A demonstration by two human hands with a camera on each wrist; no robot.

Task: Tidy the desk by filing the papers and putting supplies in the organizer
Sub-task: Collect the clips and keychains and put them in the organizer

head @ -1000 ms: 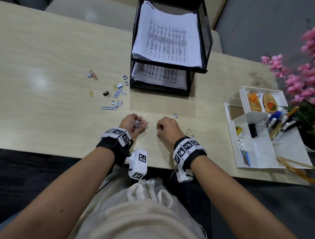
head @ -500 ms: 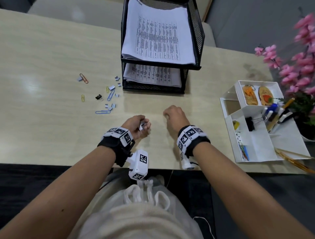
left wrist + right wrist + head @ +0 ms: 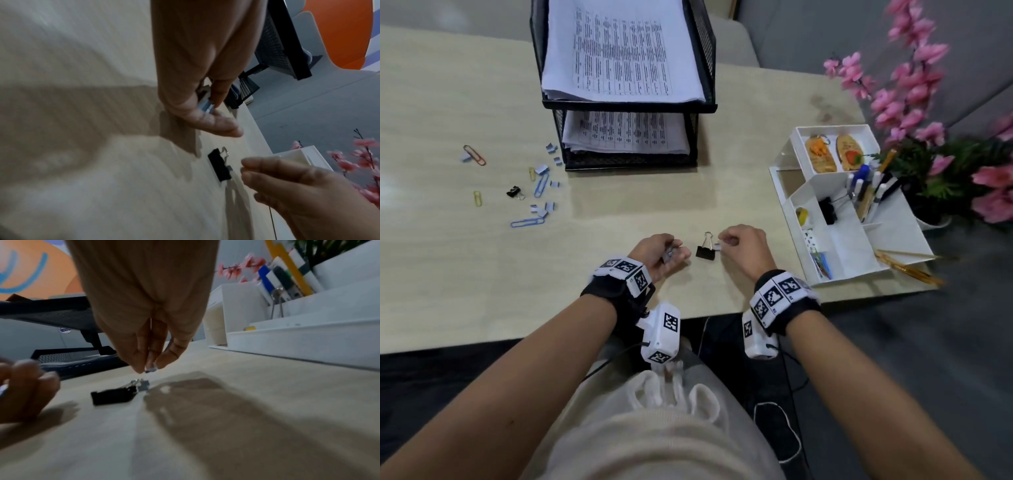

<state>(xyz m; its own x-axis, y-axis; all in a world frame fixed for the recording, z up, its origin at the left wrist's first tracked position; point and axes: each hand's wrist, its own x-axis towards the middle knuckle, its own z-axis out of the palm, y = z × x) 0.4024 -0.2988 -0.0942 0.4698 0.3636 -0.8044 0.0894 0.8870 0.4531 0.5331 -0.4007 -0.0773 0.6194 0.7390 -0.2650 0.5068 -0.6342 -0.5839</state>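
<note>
On desk, hands apparently holding staples

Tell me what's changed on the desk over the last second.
The right hand has drawn off the black binder clip, which now lies uncovered on the desk between the hands, and it pinches a small staple strip just above the clip. The left hand still holds its gathered staple strips. The scattered paper clips, the paper tray and the white organizer look unchanged.
</note>
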